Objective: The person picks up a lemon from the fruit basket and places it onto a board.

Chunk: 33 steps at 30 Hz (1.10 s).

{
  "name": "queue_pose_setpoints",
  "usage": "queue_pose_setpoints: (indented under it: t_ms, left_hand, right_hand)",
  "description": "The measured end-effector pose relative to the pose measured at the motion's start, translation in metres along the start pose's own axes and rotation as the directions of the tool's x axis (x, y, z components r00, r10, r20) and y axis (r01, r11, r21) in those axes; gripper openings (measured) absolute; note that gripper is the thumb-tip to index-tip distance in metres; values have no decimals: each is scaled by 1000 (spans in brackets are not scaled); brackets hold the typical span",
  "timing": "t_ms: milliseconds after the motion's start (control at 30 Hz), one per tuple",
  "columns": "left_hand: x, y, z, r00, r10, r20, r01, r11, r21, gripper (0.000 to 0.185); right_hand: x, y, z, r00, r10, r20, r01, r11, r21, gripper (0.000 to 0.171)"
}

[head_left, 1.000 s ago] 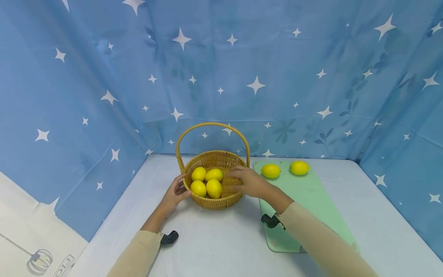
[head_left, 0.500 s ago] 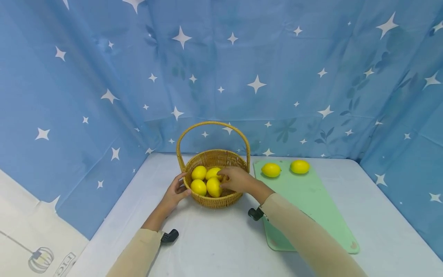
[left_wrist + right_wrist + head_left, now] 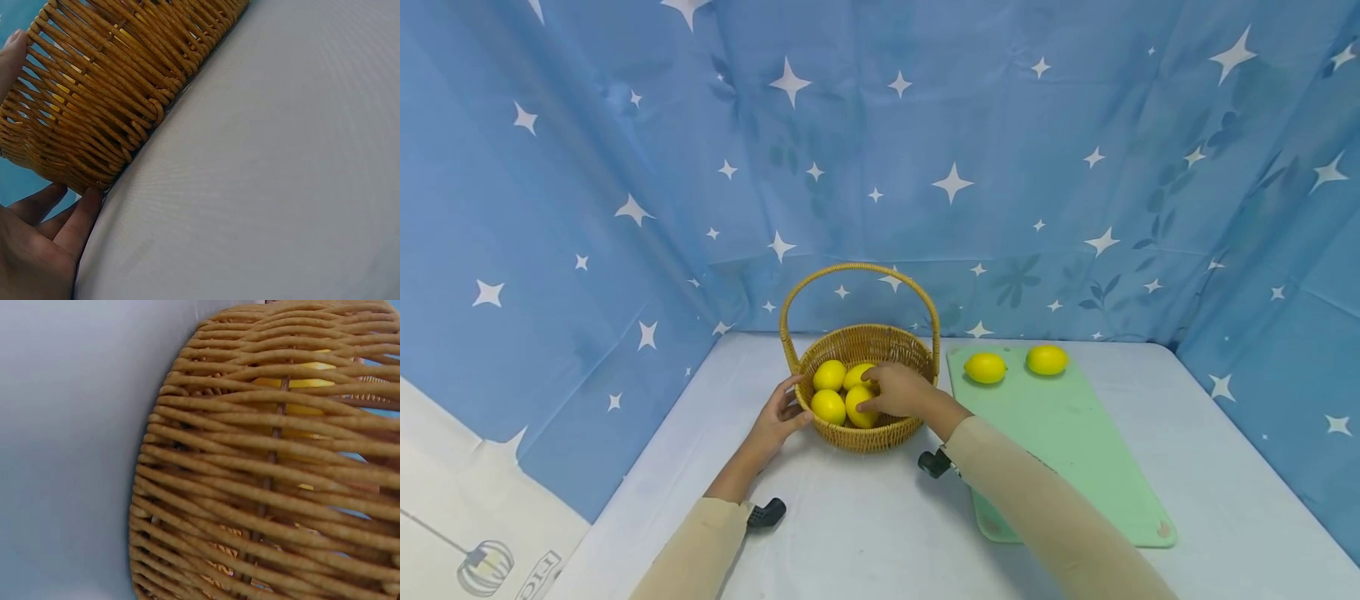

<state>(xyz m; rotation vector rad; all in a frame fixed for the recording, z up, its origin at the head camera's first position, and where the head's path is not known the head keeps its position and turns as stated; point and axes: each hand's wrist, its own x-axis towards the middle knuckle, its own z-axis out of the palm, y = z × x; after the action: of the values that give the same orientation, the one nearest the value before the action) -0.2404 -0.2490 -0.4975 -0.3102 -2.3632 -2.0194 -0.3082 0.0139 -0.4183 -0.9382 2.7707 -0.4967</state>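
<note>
A wicker basket [image 3: 872, 439] with a tall handle stands on the white table and holds several yellow lemons. My left hand [image 3: 788, 410] grips its left rim, thumb on top and fingers against the wall; the left wrist view shows those fingers [image 3: 74, 220] at the basket's [image 3: 106, 94] base. My right hand [image 3: 882, 390] reaches into the basket, its fingers curled over the front right lemon [image 3: 854, 404]. The right wrist view shows only the woven wall [image 3: 262, 487], with yellow [image 3: 294, 381] showing through the weave.
A pale green cutting board [image 3: 1067, 442] lies right of the basket, with two lemons [image 3: 986, 367] [image 3: 1047, 359] at its far end. Blue star-patterned cloth [image 3: 955, 125] closes the back and sides. The white table [image 3: 857, 525] stretches toward me.
My right hand has moved left from the basket's right rim into the basket and closed over a lemon. The left hand has stayed on the rim.
</note>
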Motion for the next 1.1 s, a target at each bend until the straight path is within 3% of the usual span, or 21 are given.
queue_pose_setpoints:
  t_ms: [200, 433, 633, 800, 1100]
  left_hand:
    - [-1, 0, 0, 1000, 1, -2, -1, 1000, 2, 71]
    - [-2, 3, 0, 1000, -8, 9, 8, 1000, -6, 72]
    - [-6, 18, 2, 999, -22, 29, 22, 1000, -10, 72]
    - [-1, 3, 0, 1000, 5, -5, -5, 1000, 3, 71]
    - [-1, -1, 0, 1000, 20, -1, -20, 1000, 11, 71]
  right_hand:
    - [2, -5, 3, 999, 22, 41, -19, 998, -56, 72]
    - [3, -9, 4, 997, 6, 81, 1, 996, -85, 64]
    - [0, -10, 3, 992, 1, 124, 13, 994, -110, 59]
    - [-1, -9, 2, 994, -8, 109, 20, 994, -104, 55]
    - [-7, -7, 3, 997, 20, 72, -15, 997, -70, 63]
